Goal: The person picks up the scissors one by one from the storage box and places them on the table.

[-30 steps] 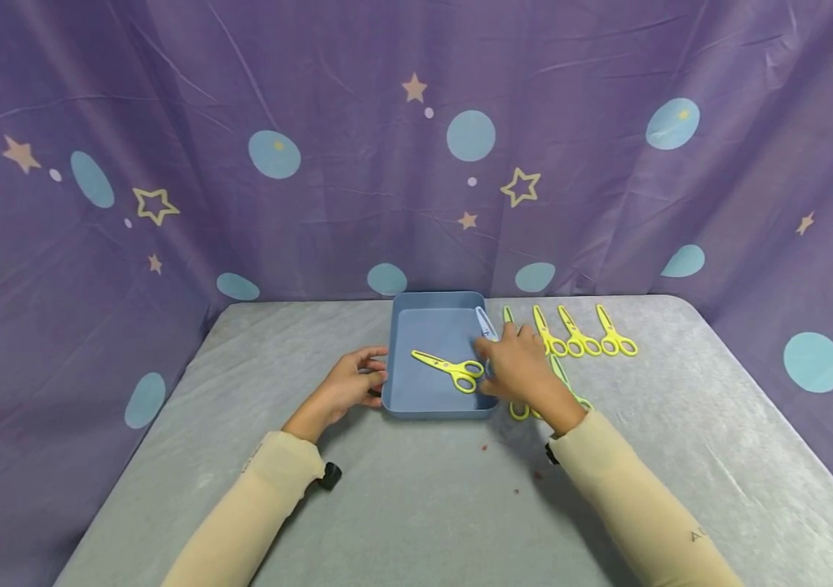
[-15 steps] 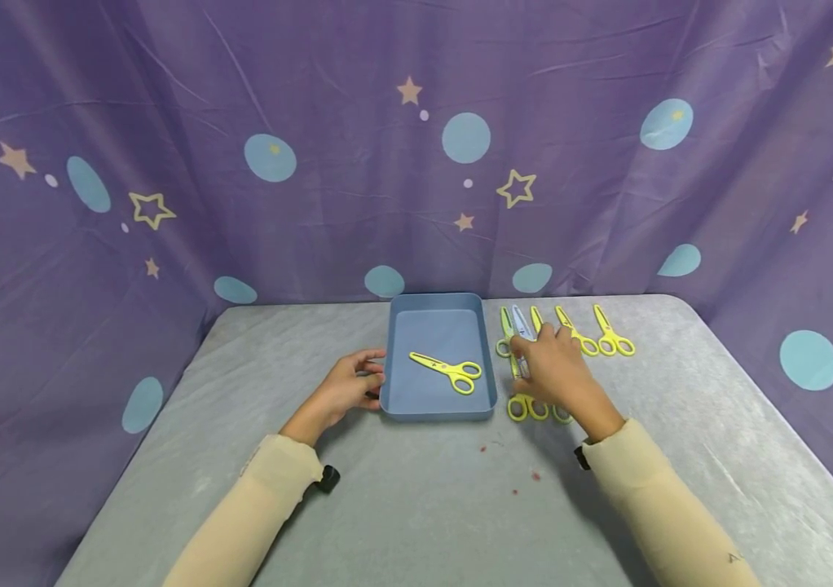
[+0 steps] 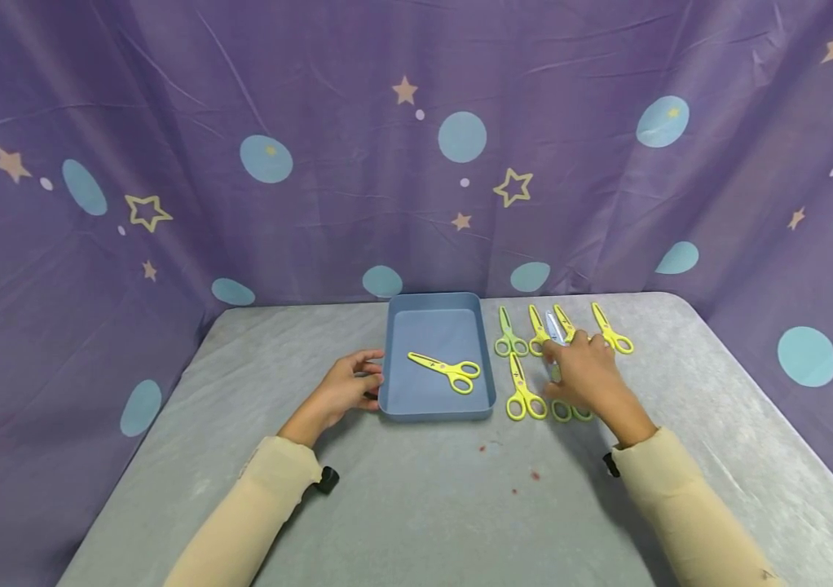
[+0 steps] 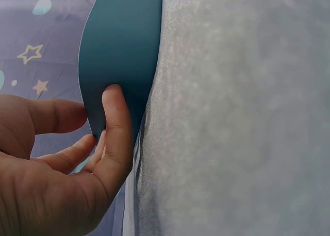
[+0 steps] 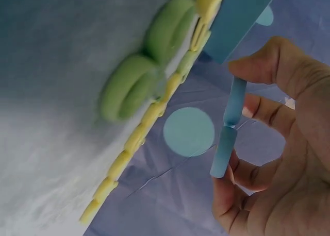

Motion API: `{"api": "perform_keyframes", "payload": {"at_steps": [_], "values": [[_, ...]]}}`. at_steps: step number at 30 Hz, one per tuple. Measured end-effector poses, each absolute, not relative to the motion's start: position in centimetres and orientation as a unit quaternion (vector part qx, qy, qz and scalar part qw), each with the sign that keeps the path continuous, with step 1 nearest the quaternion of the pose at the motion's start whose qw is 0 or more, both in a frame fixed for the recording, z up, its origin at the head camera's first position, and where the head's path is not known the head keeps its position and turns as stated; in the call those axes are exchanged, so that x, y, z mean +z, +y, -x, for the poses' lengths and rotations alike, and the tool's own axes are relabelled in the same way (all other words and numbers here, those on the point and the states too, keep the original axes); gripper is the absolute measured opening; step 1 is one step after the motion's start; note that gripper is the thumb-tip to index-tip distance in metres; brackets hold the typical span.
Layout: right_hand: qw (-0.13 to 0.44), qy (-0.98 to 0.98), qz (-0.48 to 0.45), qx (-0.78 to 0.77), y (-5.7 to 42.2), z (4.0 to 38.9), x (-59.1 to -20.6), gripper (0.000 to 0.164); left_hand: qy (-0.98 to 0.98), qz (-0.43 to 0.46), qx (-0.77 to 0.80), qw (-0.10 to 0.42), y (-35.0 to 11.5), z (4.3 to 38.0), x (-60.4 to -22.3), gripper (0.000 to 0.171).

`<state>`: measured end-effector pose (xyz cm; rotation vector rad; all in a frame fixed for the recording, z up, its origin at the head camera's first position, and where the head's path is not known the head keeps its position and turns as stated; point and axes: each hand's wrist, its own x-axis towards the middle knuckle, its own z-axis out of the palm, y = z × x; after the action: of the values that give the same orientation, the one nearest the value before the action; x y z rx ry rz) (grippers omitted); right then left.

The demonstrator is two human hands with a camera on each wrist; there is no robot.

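Observation:
My right hand [image 3: 587, 373] holds light-blue scissors [image 3: 553, 328] by the handles, above the table right of a blue tray [image 3: 437, 415]. In the right wrist view, thumb and fingers pinch the blue handles [image 5: 229, 138], and the scissors' blades are out of sight. At the tray's left side, my left hand [image 3: 346, 383] touches the outer wall [image 4: 124, 45] and rim with relaxed fingers. Yellow scissors [image 3: 442, 367] lie slanted inside the tray. Beneath my right hand, green scissors handles [image 3: 561, 412] show, the rest being covered.
Right of the tray lie green scissors [image 3: 506, 328] and yellow scissors [image 3: 517, 377] in front of them. More yellow scissors stretch along the back, the rightmost pair [image 3: 603, 319] somewhat apart. A purple curtain [image 3: 328, 236] borders the grey table [image 3: 416, 505]. Small red specks [image 3: 535, 475] mark it.
The right hand has carried the blue scissors rightward, from the tray's right edge to over the scissors rows, uncovering green and yellow scissors beside the tray. The left hand stays at the tray.

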<state>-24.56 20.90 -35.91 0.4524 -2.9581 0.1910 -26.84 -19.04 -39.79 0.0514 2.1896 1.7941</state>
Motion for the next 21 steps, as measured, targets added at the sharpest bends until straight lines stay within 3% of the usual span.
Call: {"api": "perform_keyframes", "payload": {"at_steps": [21], "values": [[0.015,-0.988,-0.136,0.075,25.5,23.9,-37.3,0.04,0.764,-0.015,0.625,0.157,-19.1,27.0,-39.9,0.052]]}}
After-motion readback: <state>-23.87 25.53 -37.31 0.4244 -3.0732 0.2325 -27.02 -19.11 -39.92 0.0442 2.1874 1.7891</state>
